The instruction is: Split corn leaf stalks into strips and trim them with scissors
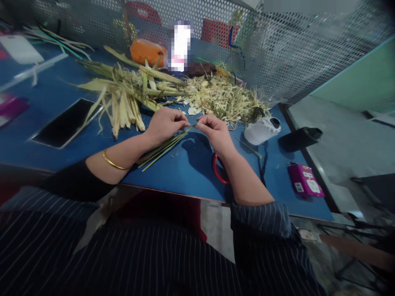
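Note:
A thin bundle of long green plant strips (168,146) slants over the blue table, its loose ends fanning toward the near edge under my left forearm. My left hand (165,125) pinches near the upper end of the bundle, thumb and forefinger together. Just across from it, my right hand (216,130) closes thumb and finger on the tip of the strips. The two sets of fingertips almost meet. A red ring-shaped handle (218,170) shows beside my right wrist; the rest of it is hidden.
Pale husks (126,111) and a heap of shredded scraps (222,98) lie beyond my hands. A dark phone (64,123) rests at left. On the right are a white spool (261,131), a black cylinder (298,139) and a purple packet (305,181). Perforated metal mesh (286,53) stands behind.

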A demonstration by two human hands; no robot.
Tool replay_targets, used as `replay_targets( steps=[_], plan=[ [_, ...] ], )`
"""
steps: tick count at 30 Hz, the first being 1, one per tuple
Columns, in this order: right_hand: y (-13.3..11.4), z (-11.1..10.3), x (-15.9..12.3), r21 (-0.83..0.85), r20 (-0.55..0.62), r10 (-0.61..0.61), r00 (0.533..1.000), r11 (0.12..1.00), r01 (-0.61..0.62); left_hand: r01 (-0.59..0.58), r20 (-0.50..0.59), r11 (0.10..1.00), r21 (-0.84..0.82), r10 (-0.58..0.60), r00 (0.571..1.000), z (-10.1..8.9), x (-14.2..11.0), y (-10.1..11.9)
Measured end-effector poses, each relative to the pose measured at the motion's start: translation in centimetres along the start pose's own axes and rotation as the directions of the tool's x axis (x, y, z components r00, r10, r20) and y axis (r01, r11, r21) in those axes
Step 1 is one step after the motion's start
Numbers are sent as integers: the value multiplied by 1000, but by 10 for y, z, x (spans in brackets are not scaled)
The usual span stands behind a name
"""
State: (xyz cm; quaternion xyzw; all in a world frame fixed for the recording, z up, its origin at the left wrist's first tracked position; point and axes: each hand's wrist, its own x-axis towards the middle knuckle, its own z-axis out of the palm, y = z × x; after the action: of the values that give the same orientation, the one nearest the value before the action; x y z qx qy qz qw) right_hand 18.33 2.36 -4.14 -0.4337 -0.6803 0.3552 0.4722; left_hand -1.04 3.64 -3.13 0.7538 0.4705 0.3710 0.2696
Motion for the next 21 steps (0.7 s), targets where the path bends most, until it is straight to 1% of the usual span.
replay_targets(
  steps=[2, 4, 5, 7, 9, 10, 11, 12, 13, 15, 17, 18, 19, 20, 21],
  plan=[
    [-2, -4, 1, -43, -27, -65, 998, 997, 64, 106, 65, 992, -75, -101, 993, -3, 5, -8],
    [-6, -6, 1, -28, -38, -99, 994, 995, 98, 215, 68, 970, -112, -208, 976, -4, 10, -16],
    [-8, -6, 0, 15, -25, -99, 995, 995, 99, 250, 54, 962, -108, -246, 968, -4, 11, -19],
    [-13, -3, -2, 152, 65, -68, 996, 987, 58, 283, 25, 956, -75, -282, 959, -2, 12, -22],
    [-15, 2, -5, 271, 207, -20, 978, 962, -38, 298, 19, 952, -72, -297, 955, 0, 12, -21],
    [-15, 4, -6, 301, 262, 5, 965, 950, -87, 313, 28, 943, -111, -312, 950, 1, 11, -19],
    [-14, 6, -7, 316, 293, 27, 956, 941, -124, 336, 44, 924, -183, -333, 942, 2, 11, -16],
    [-13, 8, -7, 323, 299, 44, 953, 935, -144, 361, 64, 889, -281, -358, 931, 3, 10, -13],
    [-11, 9, -7, 326, 281, 55, 958, 934, -149, 385, 91, 836, -392, -381, 920, 3, 10, -10],
    [-7, 9, -6, 325, 222, 56, 973, 937, -128, 406, 168, 683, -608, -389, 906, 3, 9, -5],
    [-5, 8, -5, 315, 185, 46, 982, 943, -104, 411, 263, 514, -753, -338, 904, 2, 8, -1],
    [-4, 7, -4, 304, 182, 44, 982, 947, -99, 418, 305, 453, -787, -304, 903, 3, 7, 0],
    [-4, 7, -4, 289, 186, 44, 981, 952, -98, 423, 332, 431, -797, -273, 903, 3, 6, 1],
    [-5, 7, -4, 268, 196, 46, 980, 958, -98, 420, 340, 454, -785, -252, 906, 3, 5, 2],
    [-6, 6, -4, 239, 207, 47, 977, 966, -97, 407, 328, 511, -757, -242, 913, 4, 4, 4]
  ],
)
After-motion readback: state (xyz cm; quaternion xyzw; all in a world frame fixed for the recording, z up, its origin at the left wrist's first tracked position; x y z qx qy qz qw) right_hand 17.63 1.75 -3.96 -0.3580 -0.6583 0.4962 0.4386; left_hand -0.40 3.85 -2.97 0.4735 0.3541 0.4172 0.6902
